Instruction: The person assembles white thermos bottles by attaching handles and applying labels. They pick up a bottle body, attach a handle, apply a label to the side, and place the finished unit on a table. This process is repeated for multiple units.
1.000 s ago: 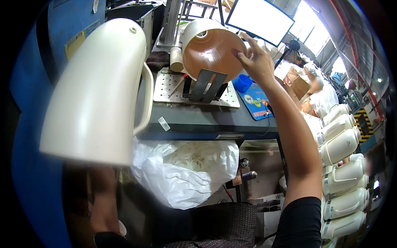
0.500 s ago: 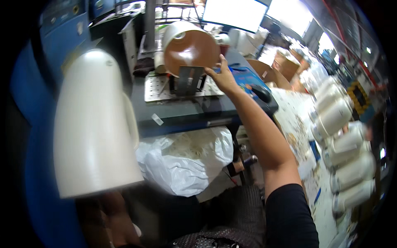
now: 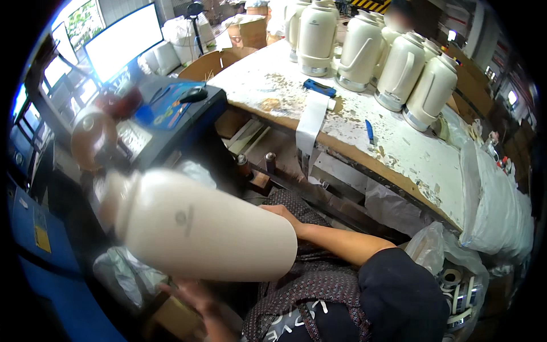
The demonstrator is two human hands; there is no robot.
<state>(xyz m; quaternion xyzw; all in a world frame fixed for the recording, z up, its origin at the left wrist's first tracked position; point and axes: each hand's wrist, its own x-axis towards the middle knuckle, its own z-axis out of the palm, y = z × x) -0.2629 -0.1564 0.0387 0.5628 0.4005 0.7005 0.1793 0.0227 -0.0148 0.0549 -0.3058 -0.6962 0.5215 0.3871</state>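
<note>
A cream vacuum jug [image 3: 211, 228] lies tilted across the space before me, its neck to the left and its broad base to the right. A small dark mark shows on its side; the neck end is blurred. My right hand [image 3: 283, 216] grips it near the base, the fingers partly hidden behind it. Just below the jug's lower edge is my left hand [image 3: 191, 293], smeared by motion, its fingers apart with nothing in them. Beyond the jug's neck, a blurred round piece with a brownish inside [image 3: 94, 137] sits by the dark machine table [image 3: 171, 134].
Several cream jugs [image 3: 401, 71] stand on the worn white bench [image 3: 347, 122], with a blue tool [image 3: 319, 88] and a blue knife [image 3: 369, 131]. A label strip [image 3: 311, 125] hangs over its edge. A computer mouse [image 3: 194, 94] and a monitor [image 3: 125, 43] are at left.
My view has turned right toward the bench. The right hand has left the brown-lined piece and now grips the jug, which has tipped from upright to lying. The left hand has come into view below.
</note>
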